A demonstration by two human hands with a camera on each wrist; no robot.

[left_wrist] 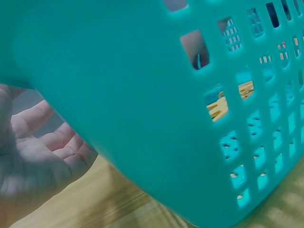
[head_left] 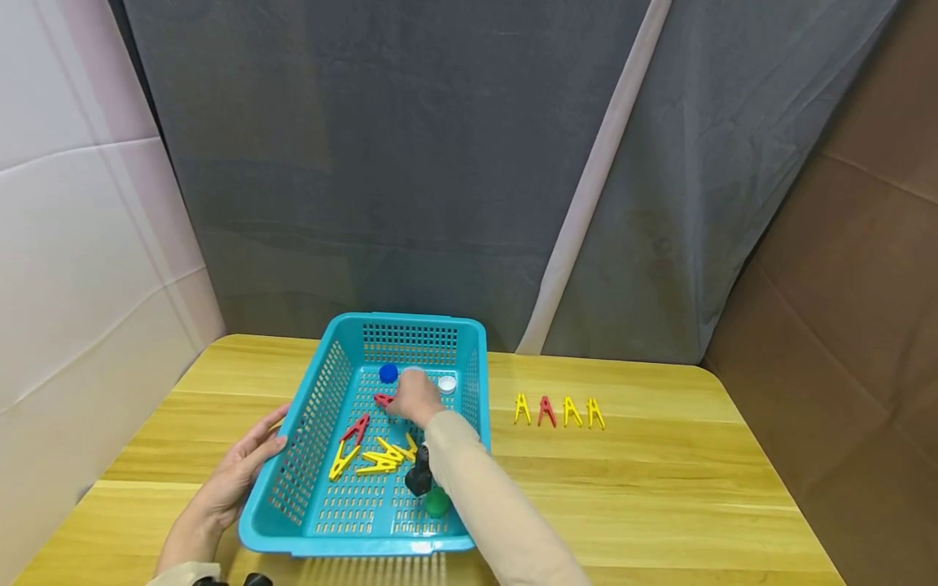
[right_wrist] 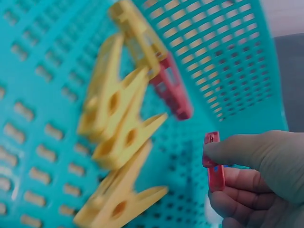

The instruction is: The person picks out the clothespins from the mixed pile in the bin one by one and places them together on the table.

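Observation:
My right hand [head_left: 416, 396] reaches into a turquoise plastic basket [head_left: 252, 533] and pinches a red clothespin [right_wrist: 216, 178] between thumb and fingers. My left hand [head_left: 234, 476] rests against the outside of the basket's left wall, fingers loosely extended at the rim; the left wrist view shows its fingers [left_wrist: 59, 142] beside the wall. Nearer the front of the basket lie several yellow clothespins [right_wrist: 118, 102] and another red clothespin [head_left: 357, 429]. A blue cap [head_left: 388, 373] and a white cap [head_left: 447, 384] sit toward the back. Part of a green round object [head_left: 437, 502] shows under my right forearm.
Right of the basket, a row of clothespins stands on the wooden table [head_left: 623, 488]: a yellow clothespin [head_left: 522, 408], a red clothespin [head_left: 546, 411], then two more yellow ones. A grey curtain [head_left: 410, 163] hangs behind the table, with pale and brown panels at the sides.

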